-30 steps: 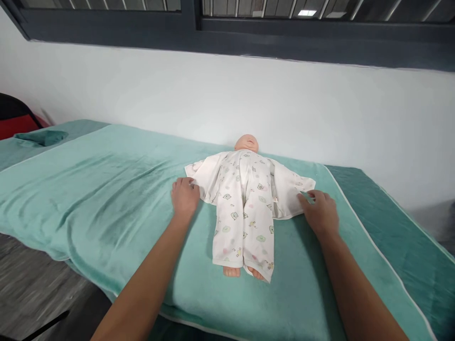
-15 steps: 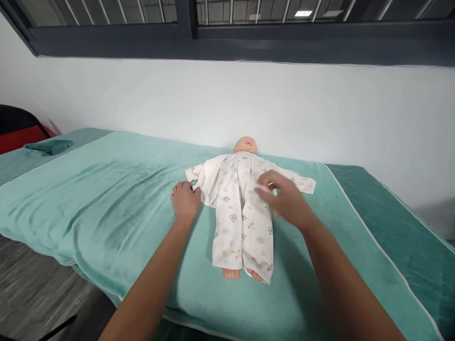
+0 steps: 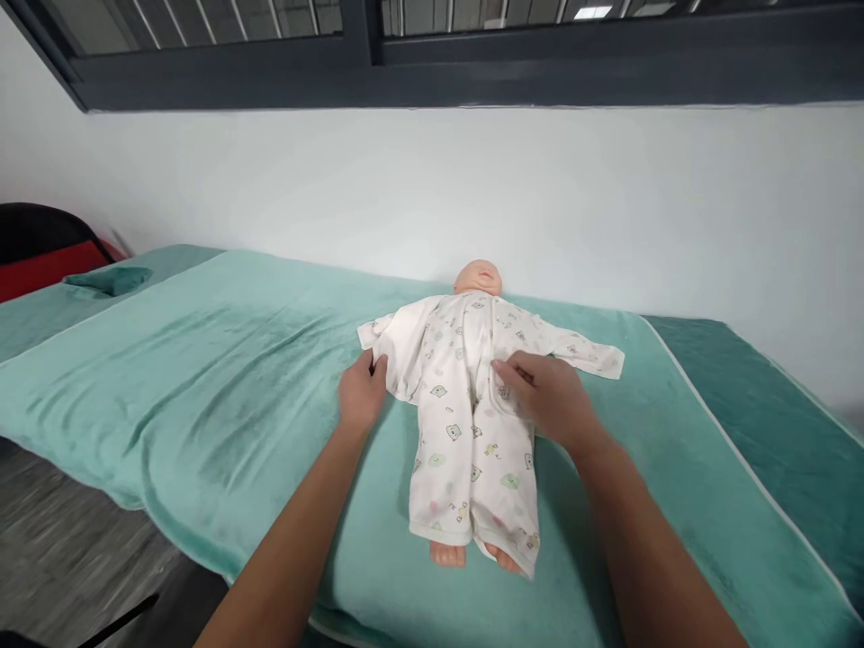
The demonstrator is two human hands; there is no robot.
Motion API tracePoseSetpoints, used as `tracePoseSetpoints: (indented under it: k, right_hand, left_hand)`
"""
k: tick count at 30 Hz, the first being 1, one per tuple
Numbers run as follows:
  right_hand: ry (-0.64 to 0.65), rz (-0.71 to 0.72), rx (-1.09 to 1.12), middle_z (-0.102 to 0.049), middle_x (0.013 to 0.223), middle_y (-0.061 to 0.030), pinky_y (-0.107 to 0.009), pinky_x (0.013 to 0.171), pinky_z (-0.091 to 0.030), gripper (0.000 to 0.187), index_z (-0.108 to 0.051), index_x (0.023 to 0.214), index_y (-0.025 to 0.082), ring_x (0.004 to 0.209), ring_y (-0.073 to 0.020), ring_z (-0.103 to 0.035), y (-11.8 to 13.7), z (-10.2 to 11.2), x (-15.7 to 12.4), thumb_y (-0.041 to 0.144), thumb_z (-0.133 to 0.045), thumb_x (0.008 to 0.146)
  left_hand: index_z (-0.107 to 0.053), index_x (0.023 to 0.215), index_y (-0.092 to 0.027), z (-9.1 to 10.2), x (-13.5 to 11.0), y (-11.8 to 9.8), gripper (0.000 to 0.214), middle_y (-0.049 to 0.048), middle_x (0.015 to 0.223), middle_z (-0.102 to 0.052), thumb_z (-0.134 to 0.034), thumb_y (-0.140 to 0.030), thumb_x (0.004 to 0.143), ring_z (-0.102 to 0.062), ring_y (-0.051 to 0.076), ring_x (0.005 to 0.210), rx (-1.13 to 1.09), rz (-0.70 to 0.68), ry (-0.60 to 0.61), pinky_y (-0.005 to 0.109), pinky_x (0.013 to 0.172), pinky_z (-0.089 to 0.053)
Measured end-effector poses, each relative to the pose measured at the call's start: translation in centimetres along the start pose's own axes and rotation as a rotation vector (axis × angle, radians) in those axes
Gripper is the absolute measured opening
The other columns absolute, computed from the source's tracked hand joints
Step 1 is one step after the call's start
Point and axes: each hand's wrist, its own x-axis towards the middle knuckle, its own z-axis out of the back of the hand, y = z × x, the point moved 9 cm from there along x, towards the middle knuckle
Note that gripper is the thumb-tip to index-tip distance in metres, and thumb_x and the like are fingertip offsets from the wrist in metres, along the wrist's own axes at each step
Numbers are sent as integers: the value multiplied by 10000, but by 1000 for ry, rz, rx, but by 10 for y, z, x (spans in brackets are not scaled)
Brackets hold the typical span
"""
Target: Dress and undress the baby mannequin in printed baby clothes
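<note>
A baby doll (image 3: 479, 275) lies on its back, head toward the wall and bare feet toward me. It wears a white printed shirt (image 3: 445, 337) with long sleeves spread to both sides, and matching trousers (image 3: 442, 459). The shirt's front panel on the left side is folded out, showing plainer cloth. My left hand (image 3: 361, 392) pinches the outer edge of that panel beside the left sleeve. Over the doll's right-hand side at the waist, my right hand (image 3: 554, 398) is closed, thumb and fingers pinched at the shirt front; the pinched cloth is mostly hidden.
A light green blanket (image 3: 202, 387) covers the bed, with darker green cloth (image 3: 762, 405) at the right. Behind stands a white wall (image 3: 405, 189) under a dark window frame (image 3: 222, 81). A black and red object (image 3: 54, 265) is at the far left, a grey floor (image 3: 54, 531) below.
My right hand has come down from above the shirt and its fingers have closed at the shirt front. My left hand stays at the panel's edge. The view has shifted slightly.
</note>
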Motion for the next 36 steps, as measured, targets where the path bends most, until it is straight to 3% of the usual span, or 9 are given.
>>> tracePoseSetpoints:
  k: [5,10,12,15,18,23,27,31,36]
  right_hand:
    - [22,0,155,-370,487,51,-271,515,-246,489,-399,563,204,496,-102,-330,-4,-16,-15,478,-557,935]
    - [-142,-89,433,-462,481,40,-267,508,-316,466,-446,553,210,478,-105,-401,-17,-6,-20,453,-578,928]
    - [-159,-122,493,-471,477,36,-267,497,-325,471,-458,552,212,467,-107,-409,-21,-7,-20,466,-582,928]
    - [-160,-139,502,-470,479,32,-264,482,-317,485,-463,548,209,467,-107,-408,-24,-10,-19,488,-594,923]
    - [-169,-143,499,-467,482,38,-262,483,-313,474,-475,569,206,465,-102,-396,-25,-13,-20,496,-589,926]
    - [-341,-49,311,-504,574,44,-259,554,-367,281,-582,732,209,531,-109,-433,-14,3,-20,412,-590,928]
    - [-448,45,161,-638,805,-12,-286,694,-450,118,-614,887,212,718,-151,-574,6,17,9,311,-558,920]
    - [-312,-84,116,-669,1041,-80,-345,760,-472,289,-573,1162,196,817,-199,-614,3,3,73,347,-544,917]
    - [-64,-257,-110,-669,1064,-160,-397,771,-457,351,-560,1208,164,947,-309,-622,-11,-27,131,364,-499,927]
  left_hand:
    - [-393,652,-217,-9,10,-9,339,-38,599,-403,-482,-420,908,-382,132,606,-229,-8,48,262,582,-291]
    - [-452,692,-200,3,19,-63,330,-36,635,-384,-482,-418,938,-384,119,621,-565,-134,12,252,579,-324]
    - [-503,734,-196,18,7,-100,320,-24,656,-445,-452,-407,969,-425,129,640,-503,-319,-5,262,607,-351]
    - [-603,830,-192,21,-37,-160,218,10,713,-570,-447,-268,963,-496,159,695,-192,-823,47,302,666,-359]
    - [-658,974,-187,4,-78,-174,239,36,773,-643,-427,-139,934,-529,178,730,3,-1145,110,329,673,-344]
    - [-684,1014,-185,2,-84,-155,168,26,736,-622,-534,-204,940,-490,165,680,-148,-1103,25,326,650,-350]
    - [-698,1002,-182,4,-84,-152,153,27,729,-608,-566,-205,928,-488,155,667,-270,-1083,31,319,642,-371]
    - [-686,968,-179,13,-82,-146,146,42,770,-632,-552,-154,917,-514,163,716,-333,-1020,-61,335,677,-392]
    - [-589,805,-170,14,-67,-129,146,41,749,-601,-533,-93,915,-508,154,717,-366,-784,-120,330,672,-390]
